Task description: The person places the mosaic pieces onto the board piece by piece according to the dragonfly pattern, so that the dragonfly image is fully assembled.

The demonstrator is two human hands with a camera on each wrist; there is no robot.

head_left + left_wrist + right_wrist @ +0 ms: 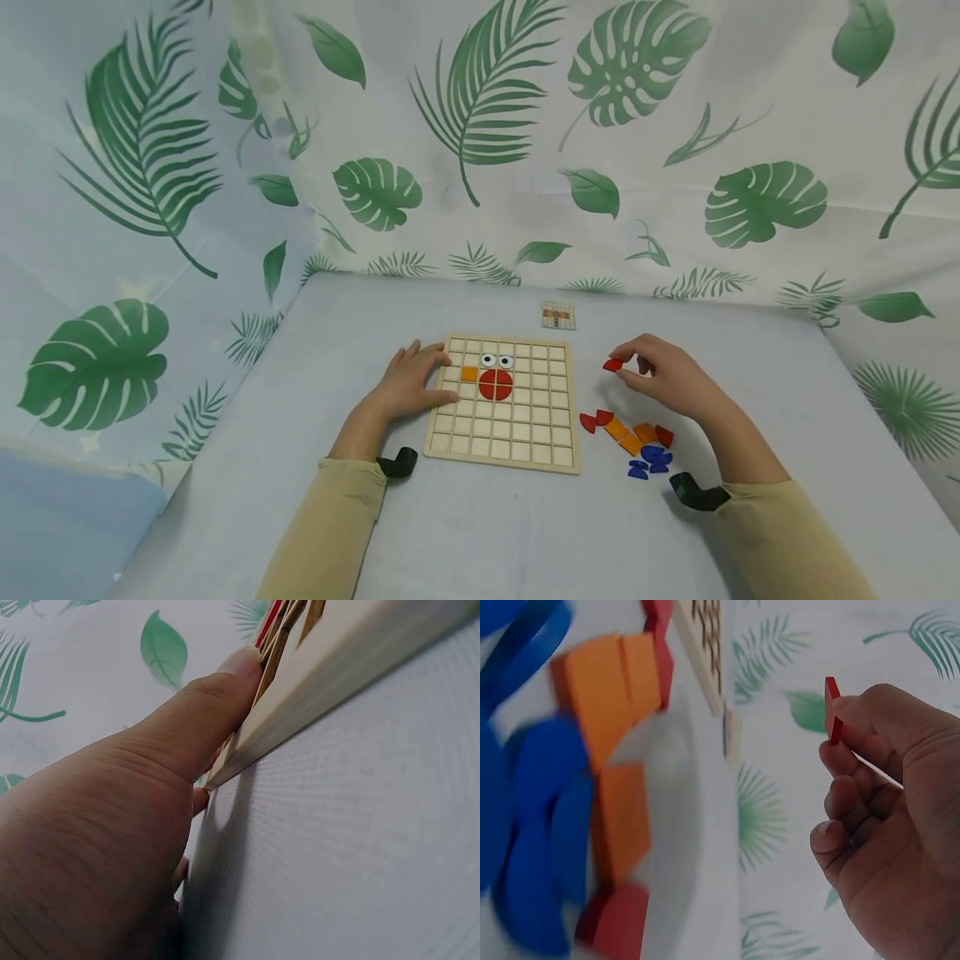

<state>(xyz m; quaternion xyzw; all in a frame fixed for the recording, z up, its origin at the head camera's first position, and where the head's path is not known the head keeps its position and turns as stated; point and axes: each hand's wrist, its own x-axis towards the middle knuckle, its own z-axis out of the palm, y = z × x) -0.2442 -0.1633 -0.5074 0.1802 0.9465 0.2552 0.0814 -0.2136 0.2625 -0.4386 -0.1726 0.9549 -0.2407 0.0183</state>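
A wooden grid board (495,435) lies on the table, with a red disc made of quarter pieces (496,385), two eye pieces (497,361) and an orange square (468,374) set in its cells. At the board's left edge rests my left hand (407,379); in the left wrist view its thumb (225,679) lies over the rim. My right hand (667,375), raised to the right of the board, pinches a red quarter-circle piece (832,711) between thumb and forefinger. Its other fingers are loosely bent in the right wrist view.
Right of the board lie loose red quarter pieces (588,422), orange pieces (628,444) and several blue pieces (657,457). A small pattern card (558,315) lies behind the board. Leaf-printed cloth (480,233) hangs at the back and left.
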